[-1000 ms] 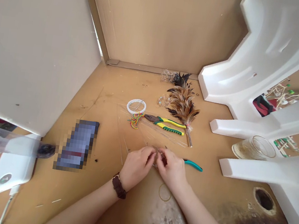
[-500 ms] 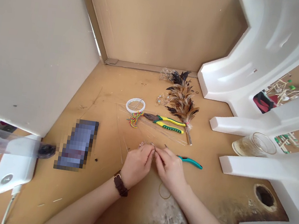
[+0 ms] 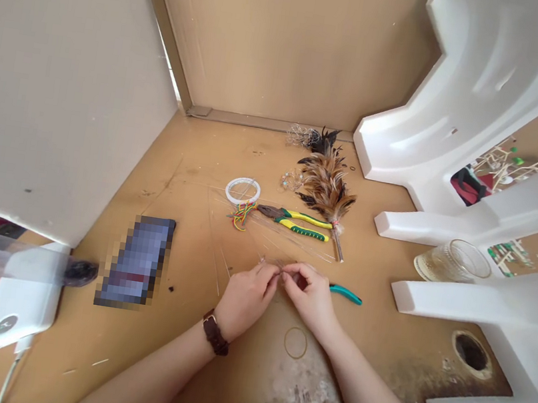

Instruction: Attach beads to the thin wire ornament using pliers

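Tan wooden workbench (image 3: 193, 170), head view: left hand (image 3: 247, 299) and right hand (image 3: 310, 298), both in a narrow pinch, meet at the fingertips (image 3: 288, 270), holding thin pale wire (image 3: 270, 261) between them; slim teal-handled pliers (image 3: 346, 294) lie just beside the right hand.

I had thin silvery wire (image 3: 272, 262) pinched at the fingertips of my left hand (image 3: 247, 299) and right hand (image 3: 309, 297). Strands looked loosely bent, too fine to trace, exact shape unclear.

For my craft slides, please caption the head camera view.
Left hand and right hand pinch fine wire beside teal-handled pliers, with a feather bundle behind.
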A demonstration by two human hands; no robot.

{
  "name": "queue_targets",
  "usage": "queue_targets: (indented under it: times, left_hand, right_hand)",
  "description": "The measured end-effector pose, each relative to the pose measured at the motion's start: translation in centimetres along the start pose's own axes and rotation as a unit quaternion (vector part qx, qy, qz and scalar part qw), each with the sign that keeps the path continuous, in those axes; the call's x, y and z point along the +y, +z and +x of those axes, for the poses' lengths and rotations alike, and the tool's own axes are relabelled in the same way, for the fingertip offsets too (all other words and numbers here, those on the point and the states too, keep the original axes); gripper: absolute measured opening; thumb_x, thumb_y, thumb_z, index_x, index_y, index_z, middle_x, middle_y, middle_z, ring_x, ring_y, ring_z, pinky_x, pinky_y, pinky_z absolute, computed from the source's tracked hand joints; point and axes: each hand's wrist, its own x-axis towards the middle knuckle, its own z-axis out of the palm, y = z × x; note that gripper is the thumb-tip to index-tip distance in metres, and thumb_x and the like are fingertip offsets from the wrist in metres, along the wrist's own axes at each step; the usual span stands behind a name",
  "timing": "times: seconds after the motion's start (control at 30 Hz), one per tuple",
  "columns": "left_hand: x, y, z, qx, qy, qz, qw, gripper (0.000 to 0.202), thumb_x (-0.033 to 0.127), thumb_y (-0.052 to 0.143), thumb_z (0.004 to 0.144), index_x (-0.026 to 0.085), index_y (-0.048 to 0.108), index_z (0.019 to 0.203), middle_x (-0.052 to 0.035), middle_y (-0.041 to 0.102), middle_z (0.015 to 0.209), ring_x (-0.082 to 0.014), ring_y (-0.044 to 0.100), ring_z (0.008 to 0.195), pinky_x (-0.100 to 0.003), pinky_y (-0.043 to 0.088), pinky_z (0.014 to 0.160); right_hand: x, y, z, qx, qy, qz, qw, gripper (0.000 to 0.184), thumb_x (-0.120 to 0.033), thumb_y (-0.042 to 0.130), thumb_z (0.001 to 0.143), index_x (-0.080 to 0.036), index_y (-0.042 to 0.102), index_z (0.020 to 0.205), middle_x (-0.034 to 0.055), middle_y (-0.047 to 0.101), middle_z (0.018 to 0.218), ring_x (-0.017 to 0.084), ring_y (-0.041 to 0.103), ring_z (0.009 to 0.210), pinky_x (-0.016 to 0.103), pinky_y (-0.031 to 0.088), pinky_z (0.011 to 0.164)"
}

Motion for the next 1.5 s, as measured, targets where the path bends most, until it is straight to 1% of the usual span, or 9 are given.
queue_targets:
  times: [0.1,0.23,0.37,0.47,0.6,0.9,1.07,1.2,1.5]
  left_hand:
    - [-0.1,-0.1,0.0,-0.008,0.001,-0.019,1.0,0.02,0.021,0.038,0.089,0.016,0.057,0.088,-0.0068,0.065,0.083,-0.0186,0.061,0.073,-0.028,0.045,0.062]
    - [-0.4,-0.1,0.2,0.03,-0.032,-0.218,0.975,0.015,0.023,0.043,0.087,0.018,0.057,0.088,-0.0044,0.064,0.085,-0.0144,0.06,0.071,-0.026,0.046,0.066]
    - [-0.7,-0.2,0.5,0.029,-0.106,-0.49,0.864,0.018,0.033,0.049,0.084,0.016,0.055,0.081,0.0006,0.059,0.07,-0.0055,0.049,0.042,-0.018,0.039,0.042]
    - [-0.8,-0.6,0.7,-0.004,-0.091,-0.604,0.792,0.021,0.036,0.056,0.08,0.016,0.055,0.081,0.0017,0.057,0.068,-0.0048,0.049,0.041,-0.018,0.038,0.04]
    - [-0.9,-1.1,0.7,-0.017,-0.054,-0.657,0.752,0.019,0.034,0.059,0.078,0.015,0.058,0.078,0.0017,0.056,0.064,-0.0056,0.05,0.044,-0.019,0.041,0.045]
    - [-0.4,-2.3,0.4,-0.02,-0.007,-0.667,0.745,0.014,0.028,0.058,0.08,0.015,0.062,0.08,-0.0047,0.064,0.088,-0.0048,0.052,0.048,-0.021,0.045,0.049]
    - [-0.7,-2.6,0.3,-0.001,-0.009,-0.651,0.759,0.012,0.027,0.06,0.078,0.015,0.063,0.08,-0.0047,0.065,0.089,-0.0052,0.052,0.048,-0.02,0.044,0.046]
    - [-0.5,-2.9,0.5,0.016,-0.047,-0.596,0.801,0.015,0.029,0.059,0.078,0.015,0.064,0.082,-0.0049,0.065,0.084,-0.0053,0.051,0.05,-0.017,0.04,0.044]
    - [-0.3,-2.2,0.3,0.032,-0.004,-0.541,0.84,0.016,0.028,0.054,0.082,0.014,0.062,0.077,-0.0045,0.062,0.08,-0.0073,0.051,0.056,-0.021,0.045,0.053]
  right_hand:
    - [0.1,0.0,0.2,-0.014,0.022,0.029,0.999,0.013,-0.024,0.053,0.078,-0.017,0.065,0.079,0.0009,0.062,0.066,0.012,0.054,0.057,0.023,0.044,0.054]
    - [-0.2,-1.6,0.1,-0.012,-0.014,-0.032,0.999,0.022,-0.031,0.05,0.083,-0.019,0.064,0.094,0.0043,0.065,0.084,0.014,0.058,0.069,0.026,0.048,0.063]
    - [0.3,-4.5,-1.5,0.033,-0.058,-0.279,0.958,0.034,-0.033,0.049,0.083,-0.017,0.056,0.112,0.0101,0.059,0.111,0.024,0.052,0.102,0.04,0.04,0.088]
    - [1.1,-5.9,-3.2,-0.013,-0.03,-0.404,0.914,0.052,-0.039,0.055,0.076,-0.016,0.048,0.122,0.0133,0.052,0.123,0.03,0.046,0.11,0.044,0.038,0.087]
    - [1.2,-5.8,-4.9,-0.072,0.003,-0.461,0.884,0.067,-0.044,0.058,0.069,-0.016,0.042,0.128,0.0141,0.048,0.127,0.032,0.042,0.114,0.043,0.036,0.089]
    - [-0.2,-4.7,-5.2,-0.108,0.046,-0.55,0.827,0.042,-0.018,0.049,0.07,-0.014,0.052,0.112,0.0137,0.06,0.095,0.026,0.056,0.084,0.031,0.039,0.064]
    - [0.0,-7.2,-4.4,-0.099,0.108,-0.451,0.88,0.033,-0.022,0.048,0.072,-0.016,0.054,0.104,0.0102,0.062,0.094,0.023,0.06,0.08,0.03,0.04,0.066]
    - [-2.3,-9.7,-4.5,-0.138,0.072,-0.297,0.942,0.036,-0.021,0.047,0.071,-0.017,0.051,0.107,0.0051,0.063,0.09,0.018,0.059,0.076,0.026,0.042,0.068]
    - [-6.0,-9.9,-4.7,-0.091,-0.032,-0.446,0.89,0.033,-0.023,0.05,0.069,-0.023,0.057,0.102,0.0028,0.065,0.085,0.019,0.06,0.072,0.028,0.039,0.063]
